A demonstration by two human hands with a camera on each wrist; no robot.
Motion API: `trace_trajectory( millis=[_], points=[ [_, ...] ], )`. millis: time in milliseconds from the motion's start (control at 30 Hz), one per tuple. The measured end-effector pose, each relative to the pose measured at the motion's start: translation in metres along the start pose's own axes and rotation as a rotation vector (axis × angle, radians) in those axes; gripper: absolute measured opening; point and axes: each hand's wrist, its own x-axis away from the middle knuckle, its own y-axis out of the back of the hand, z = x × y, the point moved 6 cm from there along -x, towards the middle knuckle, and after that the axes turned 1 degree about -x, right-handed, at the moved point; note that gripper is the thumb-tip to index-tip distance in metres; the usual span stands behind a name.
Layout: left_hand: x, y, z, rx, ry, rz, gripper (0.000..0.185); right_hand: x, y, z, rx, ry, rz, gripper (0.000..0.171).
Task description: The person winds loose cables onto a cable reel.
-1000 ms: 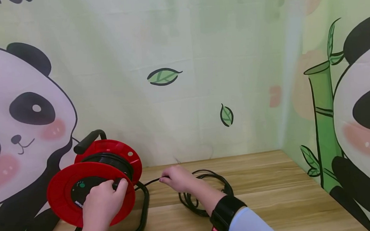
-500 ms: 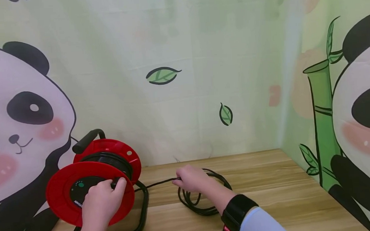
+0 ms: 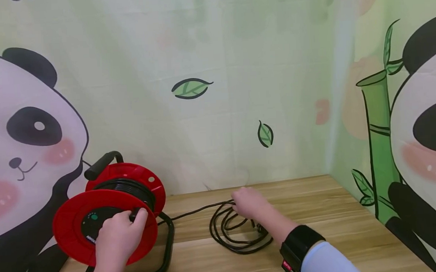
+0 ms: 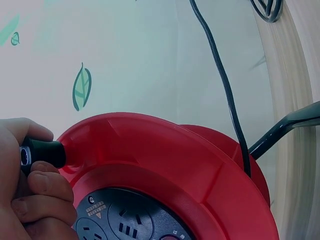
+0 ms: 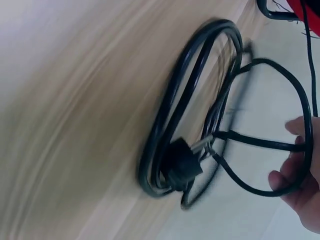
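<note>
On the table, cable runs reel-to-right hand.

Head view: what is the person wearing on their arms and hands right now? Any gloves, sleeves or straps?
Both hands are bare, no gloves. The right hand has a broad black band round the wrist, carrying a small red-and-white label at its lower edge, and behind it a pale blue-white sleeve. The left hand and forearm show no sleeve or strap in the head view.
</note>
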Motion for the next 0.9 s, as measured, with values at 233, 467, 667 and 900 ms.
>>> trace_trajectory(
  millis=[233,467,667,900],
  points=[
    [0.0,0.0,0.001,0.004,0.005,-0.003,0.05,0.014,0.002,-0.018,-0.035,0.09,0.161,0.032],
    [0.0,0.0,0.002,0.009,0.001,-0.013,0.051,0.017,0.007,-0.023,0.027,0.043,0.151,0.025],
    [0.0,0.001,0.002,0.011,0.0,-0.012,0.051,0.015,0.008,-0.024,0.081,-0.093,0.121,0.012],
    [-0.001,0.001,0.001,0.019,-0.005,-0.03,0.05,0.02,0.013,-0.035,0.075,-0.175,0.009,0.008]
  ],
)
